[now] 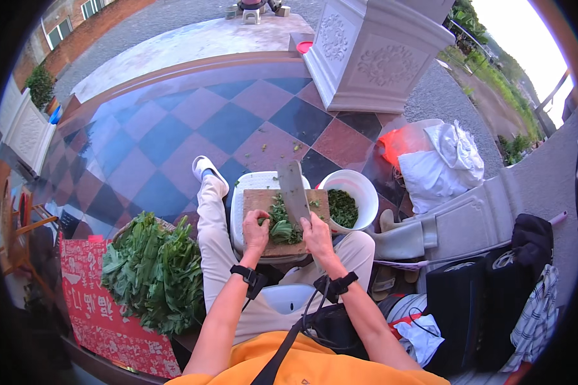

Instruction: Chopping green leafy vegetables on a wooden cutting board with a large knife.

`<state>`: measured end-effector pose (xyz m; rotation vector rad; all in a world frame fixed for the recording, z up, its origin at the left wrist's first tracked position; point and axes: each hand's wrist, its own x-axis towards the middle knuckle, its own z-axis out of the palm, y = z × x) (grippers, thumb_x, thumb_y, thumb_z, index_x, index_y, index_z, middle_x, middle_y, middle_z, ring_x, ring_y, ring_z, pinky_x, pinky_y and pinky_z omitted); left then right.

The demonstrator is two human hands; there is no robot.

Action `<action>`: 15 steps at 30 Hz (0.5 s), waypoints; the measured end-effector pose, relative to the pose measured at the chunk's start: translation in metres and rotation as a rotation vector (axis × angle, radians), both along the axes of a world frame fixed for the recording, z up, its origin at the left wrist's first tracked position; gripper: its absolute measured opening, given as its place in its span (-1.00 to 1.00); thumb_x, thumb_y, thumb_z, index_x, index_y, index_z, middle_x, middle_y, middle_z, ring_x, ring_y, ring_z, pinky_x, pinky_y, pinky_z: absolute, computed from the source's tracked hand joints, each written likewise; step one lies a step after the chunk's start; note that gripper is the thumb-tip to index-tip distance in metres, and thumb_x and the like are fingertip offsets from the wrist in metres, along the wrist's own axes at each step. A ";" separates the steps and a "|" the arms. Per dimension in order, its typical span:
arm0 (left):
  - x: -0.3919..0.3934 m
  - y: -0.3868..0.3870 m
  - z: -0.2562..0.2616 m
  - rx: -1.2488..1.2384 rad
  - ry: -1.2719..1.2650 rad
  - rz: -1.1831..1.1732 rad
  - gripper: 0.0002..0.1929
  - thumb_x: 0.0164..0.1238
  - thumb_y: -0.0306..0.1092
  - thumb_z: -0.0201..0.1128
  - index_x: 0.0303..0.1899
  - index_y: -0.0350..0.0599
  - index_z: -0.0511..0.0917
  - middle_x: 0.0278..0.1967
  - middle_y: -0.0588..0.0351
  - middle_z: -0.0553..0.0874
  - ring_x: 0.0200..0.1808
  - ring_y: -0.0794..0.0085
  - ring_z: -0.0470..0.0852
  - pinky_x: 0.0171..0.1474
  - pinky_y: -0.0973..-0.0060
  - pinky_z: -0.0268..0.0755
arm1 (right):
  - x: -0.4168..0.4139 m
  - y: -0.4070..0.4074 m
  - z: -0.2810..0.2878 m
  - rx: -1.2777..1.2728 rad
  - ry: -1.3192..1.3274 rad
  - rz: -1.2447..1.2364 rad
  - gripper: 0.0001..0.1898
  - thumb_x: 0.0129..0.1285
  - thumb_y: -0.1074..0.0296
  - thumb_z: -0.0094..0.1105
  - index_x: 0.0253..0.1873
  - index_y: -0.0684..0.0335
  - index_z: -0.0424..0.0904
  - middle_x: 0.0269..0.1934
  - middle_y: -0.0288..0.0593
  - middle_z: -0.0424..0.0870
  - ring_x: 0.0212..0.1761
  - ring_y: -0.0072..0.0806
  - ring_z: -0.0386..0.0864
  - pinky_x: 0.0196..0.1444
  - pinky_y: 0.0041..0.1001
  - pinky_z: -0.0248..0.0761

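My right hand (318, 237) grips the handle of a cleaver (293, 190), its broad blade pointing away from me over a wooden chopping board (255, 199). Curled at the board's left side, my left hand (256, 232) has a bit of green between its fingers. Cut leafy greens (282, 231) lie between my hands, partly behind the blade. The board rests across a white plastic basin (237, 216). Just right of it, a white bucket (364, 202) holds chopped greens (343, 209).
A large heap of leafy greens (154, 274) lies on a red printed mat (89, 298) to my left. Rubber boots (404, 240) and white woven sacks (438, 168) are at right. Leaf scraps dot the checkered tile floor (173, 154). A carved pillar (366, 57) stands ahead; a person sits beyond.
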<state>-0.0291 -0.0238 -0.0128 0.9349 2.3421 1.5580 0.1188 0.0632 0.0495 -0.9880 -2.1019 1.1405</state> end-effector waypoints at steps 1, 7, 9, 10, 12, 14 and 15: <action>0.006 0.003 0.001 0.001 -0.004 0.001 -0.87 -0.10 -0.59 0.24 -0.42 -0.23 0.57 -0.41 0.00 0.61 -0.31 0.22 0.61 -0.17 0.41 0.45 | 0.004 0.001 0.005 0.001 -0.004 0.001 -0.81 0.37 0.31 -0.06 -0.13 0.33 0.41 -0.68 -0.21 0.41 -0.85 -0.57 0.34 -0.83 -0.51 0.23; 0.042 0.002 0.008 0.042 0.066 -0.135 -0.87 0.07 -0.58 0.11 -0.31 -0.28 0.55 -0.32 -0.09 0.55 -0.23 0.08 0.57 -0.12 0.28 0.41 | 0.026 0.003 0.008 -0.481 0.016 -0.156 -0.82 0.37 0.32 -0.09 -0.11 0.30 0.40 -0.69 -0.28 0.40 -0.84 -0.60 0.34 -0.83 -0.55 0.26; 0.047 -0.001 0.016 0.054 0.028 -0.160 -0.80 0.14 -0.52 0.09 -0.18 -0.27 0.52 -0.27 -0.12 0.53 -0.18 0.04 0.55 -0.08 0.27 0.40 | 0.028 0.007 0.002 -0.525 -0.011 -0.172 -0.82 0.38 0.31 -0.10 -0.12 0.30 0.40 -0.68 -0.28 0.39 -0.84 -0.61 0.33 -0.83 -0.56 0.28; 0.051 0.000 0.022 0.058 0.007 -0.162 -0.76 0.14 -0.50 0.13 -0.13 -0.25 0.50 -0.24 -0.12 0.52 -0.15 0.03 0.53 -0.06 0.26 0.39 | 0.029 0.008 0.001 -0.547 -0.011 -0.174 -0.81 0.38 0.30 -0.11 -0.11 0.30 0.40 -0.67 -0.29 0.40 -0.84 -0.61 0.33 -0.83 -0.56 0.29; 0.054 -0.002 0.032 0.060 -0.013 -0.165 -0.71 0.13 -0.48 0.17 -0.07 -0.23 0.48 -0.21 -0.11 0.51 -0.12 0.02 0.52 -0.04 0.26 0.38 | 0.030 0.007 0.000 -0.580 0.012 -0.181 -0.81 0.38 0.30 -0.11 -0.11 0.30 0.39 -0.66 -0.29 0.40 -0.84 -0.61 0.33 -0.83 -0.57 0.29; 0.056 -0.002 0.036 -0.023 0.096 -0.267 -0.64 0.08 -0.45 0.26 -0.04 -0.21 0.47 -0.16 -0.09 0.49 -0.08 0.02 0.50 -0.01 0.26 0.37 | 0.030 0.008 -0.002 -0.609 0.034 -0.190 -0.81 0.38 0.30 -0.11 -0.11 0.30 0.39 -0.66 -0.29 0.40 -0.84 -0.61 0.33 -0.83 -0.57 0.28; 0.056 -0.005 0.034 -0.026 0.097 -0.268 -0.64 0.08 -0.45 0.26 -0.04 -0.21 0.47 -0.16 -0.09 0.49 -0.08 0.02 0.50 -0.01 0.26 0.37 | 0.030 0.006 -0.002 -0.622 0.041 -0.180 -0.81 0.38 0.30 -0.11 -0.10 0.30 0.39 -0.65 -0.29 0.39 -0.84 -0.61 0.33 -0.83 -0.58 0.28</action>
